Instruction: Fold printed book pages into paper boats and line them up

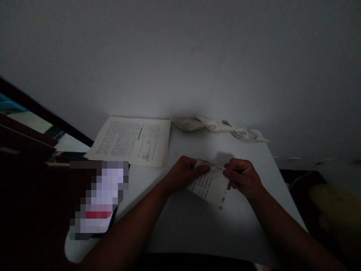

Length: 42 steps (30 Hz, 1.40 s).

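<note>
A printed paper sheet [211, 186], partly folded, lies on the white table [183, 222] in front of me. My left hand [184, 173] pinches its upper left edge, fingers closed on the paper. My right hand [242, 177] grips the upper right edge, fingers curled over the fold. Both hands rest low on the tabletop.
A stack of printed pages [132, 141] lies at the table's back left. Several folded paper boats [220, 128] stand in a row along the back edge by the wall. A blurred-out object [98, 199] sits at the left edge. Dark furniture [25, 150] is to the left.
</note>
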Tool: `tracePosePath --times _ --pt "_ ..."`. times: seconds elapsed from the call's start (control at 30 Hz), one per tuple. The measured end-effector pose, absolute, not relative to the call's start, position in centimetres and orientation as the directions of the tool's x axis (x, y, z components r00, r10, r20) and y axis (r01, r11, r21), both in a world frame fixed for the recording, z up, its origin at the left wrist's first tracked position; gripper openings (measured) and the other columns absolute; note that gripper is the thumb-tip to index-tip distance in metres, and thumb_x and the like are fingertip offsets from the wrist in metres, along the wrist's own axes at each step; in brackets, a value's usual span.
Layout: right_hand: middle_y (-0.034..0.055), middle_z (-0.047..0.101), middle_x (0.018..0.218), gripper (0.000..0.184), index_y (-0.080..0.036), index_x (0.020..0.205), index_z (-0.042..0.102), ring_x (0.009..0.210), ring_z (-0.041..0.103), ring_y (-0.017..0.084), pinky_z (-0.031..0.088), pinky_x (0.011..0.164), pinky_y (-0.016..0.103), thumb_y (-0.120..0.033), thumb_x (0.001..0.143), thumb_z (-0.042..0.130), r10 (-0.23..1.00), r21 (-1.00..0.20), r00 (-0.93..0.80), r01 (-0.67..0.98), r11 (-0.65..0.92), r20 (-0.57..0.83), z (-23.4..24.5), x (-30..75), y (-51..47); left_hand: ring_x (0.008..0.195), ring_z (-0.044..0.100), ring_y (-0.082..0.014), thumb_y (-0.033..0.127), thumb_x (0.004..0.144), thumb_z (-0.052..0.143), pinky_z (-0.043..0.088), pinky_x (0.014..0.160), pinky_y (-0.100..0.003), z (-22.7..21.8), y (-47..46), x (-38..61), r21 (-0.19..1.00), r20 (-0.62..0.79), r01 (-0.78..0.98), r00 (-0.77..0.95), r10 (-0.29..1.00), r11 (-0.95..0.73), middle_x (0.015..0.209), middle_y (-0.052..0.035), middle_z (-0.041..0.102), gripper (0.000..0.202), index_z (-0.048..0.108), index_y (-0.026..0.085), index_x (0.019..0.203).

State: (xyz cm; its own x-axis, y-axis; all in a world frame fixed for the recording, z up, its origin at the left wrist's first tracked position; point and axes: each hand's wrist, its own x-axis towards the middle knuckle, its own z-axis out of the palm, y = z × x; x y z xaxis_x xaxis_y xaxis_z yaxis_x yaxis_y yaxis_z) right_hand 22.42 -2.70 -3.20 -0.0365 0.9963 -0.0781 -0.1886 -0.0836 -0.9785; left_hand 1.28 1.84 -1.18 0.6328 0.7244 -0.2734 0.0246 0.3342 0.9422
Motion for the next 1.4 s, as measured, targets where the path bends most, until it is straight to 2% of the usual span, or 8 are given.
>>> tracePosePath --times 0.23,0.43,0.7,0.87,1.0,1.1,1.27,1.4 --pt "-0.0056 0.055 0.040 0.024 -0.016 0.055 0.060 0.024 0.046 0.006 0.034 0.024 0.013 -0.024 0.061 0.081 0.995 -0.962 -0.003 -0.256 -0.093 -0.095 -3.1 22.4 -2.7 0.051 0.053 -0.0075 0.045 0.077 0.066 0.040 0.050 -0.019 -1.4 1.7 1.5 0.923 -0.239 -0.074 0.657 0.715 0.377 0.062 0.0000 0.061 0.036 0.067 0.010 0.073" --pt "-0.0064 0.052 0.038 0.022 -0.016 0.054 0.060 0.024 0.041 0.004 0.035 0.024 0.013 -0.022 0.060 0.081 0.994 -0.952 -0.009 -0.287 -0.105 -0.107 -2.7 22.1 -2.7 0.050 0.053 -0.0064 0.043 0.076 0.068 0.041 0.049 -0.018 -1.1 1.9 0.9 0.940 -0.225 -0.036 0.683 0.695 0.339 0.060 -0.0002 0.061 0.035 0.067 0.008 0.069" --pt "-0.0064 0.050 0.033 0.022 -0.017 0.054 0.059 0.022 0.037 0.005 0.032 0.022 0.014 -0.023 0.062 0.078 0.991 -0.941 0.074 -0.328 -0.083 -0.113 -2.8 22.3 -2.4 0.047 0.057 -0.0095 0.038 0.072 0.073 0.048 0.042 -0.021 -0.8 2.1 0.7 0.934 -0.170 -0.105 0.710 0.683 0.341 0.061 -0.0015 0.063 0.032 0.069 0.008 0.082" --pt "-0.0068 0.050 0.035 0.024 -0.017 0.053 0.059 0.023 0.038 0.005 0.037 0.024 0.016 -0.024 0.062 0.079 0.995 -0.966 0.051 -0.252 -0.066 -0.081 -2.6 22.4 -2.5 0.046 0.057 -0.0107 0.038 0.069 0.074 0.044 0.040 -0.020 -1.0 2.2 0.7 0.937 -0.259 0.040 0.743 0.617 0.346 0.062 -0.0032 0.064 0.031 0.068 0.008 0.075" --pt "-0.0053 0.053 0.040 0.023 -0.017 0.054 0.059 0.029 0.048 0.008 0.045 0.031 0.019 -0.021 0.065 0.078 0.998 -0.991 -0.061 -0.134 -0.008 0.001 -2.4 22.4 -2.8 0.055 0.057 -0.0107 0.035 0.066 0.076 0.044 0.051 -0.021 -0.7 1.9 0.8 0.943 -0.307 0.134 0.708 0.636 0.306 0.065 -0.0013 0.064 0.029 0.070 0.009 0.079" --pt "-0.0042 0.054 0.041 0.021 -0.017 0.056 0.060 0.034 0.052 0.009 0.042 0.032 0.018 -0.020 0.069 0.076 0.992 -0.995 -0.090 -0.068 0.078 0.084 -2.2 22.2 -3.0 0.060 0.056 -0.0108 0.033 0.066 0.075 0.042 0.056 -0.022 -0.7 1.7 0.9 0.953 -0.300 0.169 0.663 0.686 0.253 0.067 -0.0001 0.064 0.029 0.072 0.011 0.084" --pt "-0.0014 0.058 0.043 0.020 -0.016 0.056 0.062 0.034 0.050 0.008 0.036 0.032 0.018 -0.020 0.071 0.074 0.988 -0.989 -0.045 0.003 0.146 0.146 -2.2 22.0 -3.2 0.054 0.053 -0.0100 0.034 0.064 0.076 0.039 0.053 -0.022 -0.6 1.9 1.0 0.953 -0.303 0.189 0.597 0.743 0.237 0.060 0.0009 0.061 0.027 0.072 0.010 0.075" --pt "-0.0016 0.058 0.043 0.019 -0.016 0.057 0.062 0.031 0.047 0.007 0.034 0.030 0.018 -0.022 0.070 0.076 0.989 -0.989 0.090 -0.087 0.123 0.115 -2.3 22.1 -3.3 0.048 0.054 -0.0086 0.033 0.064 0.077 0.042 0.049 -0.021 -0.7 2.5 0.8 0.955 -0.285 0.108 0.580 0.763 0.275 0.060 -0.0007 0.063 0.026 0.072 0.009 0.071"
